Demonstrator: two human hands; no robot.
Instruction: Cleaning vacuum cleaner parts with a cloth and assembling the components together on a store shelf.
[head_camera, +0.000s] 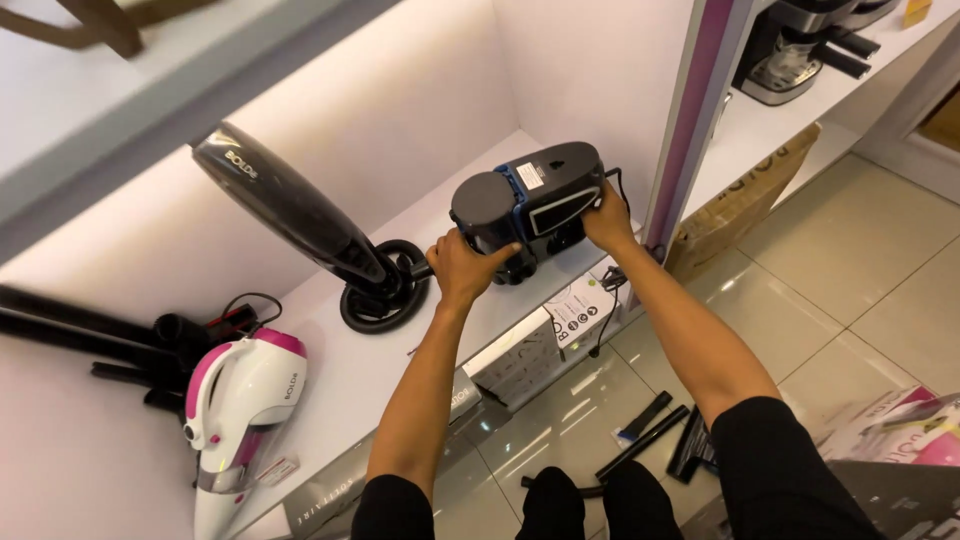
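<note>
A dark grey handheld vacuum body with a blue band rests on the white shelf, lit from above. My left hand grips its rounded front end. My right hand holds its rear end, beside a thin black cord. Both arms reach up from below, in black sleeves.
A glossy black vacuum with a ring base stands left of my hands. A white and pink handheld vacuum and black tubes lie further left. Boxes sit under the shelf, black nozzle parts on the tiled floor, a coffee machine upper right.
</note>
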